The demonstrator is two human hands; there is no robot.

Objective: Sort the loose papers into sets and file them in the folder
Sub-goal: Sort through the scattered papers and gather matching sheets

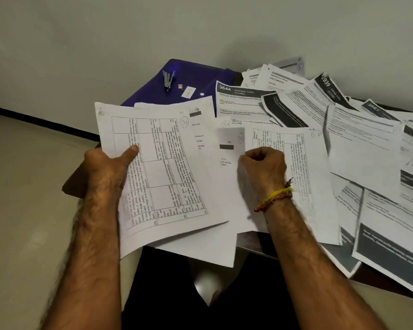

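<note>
Our left fingers (131, 151) clamp the table-printed set (153, 167) by its edge, thumb on top; our right hand (263, 164) pinches a loose sheet (229, 186) just right of that set. We should check the circled corner marks before adding it, we judge. The blue folder (196, 79) lies behind the set, a stapler (168, 80) on it. The unsorted heap (355, 139) crowds the bench (253, 241).

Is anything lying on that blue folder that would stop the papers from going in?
Yes. A stapler lies on the blue folder, with a small white label beside it, and loose papers overlap its near and right edges. The left hand holds a table sheet just in front of the folder.
</note>
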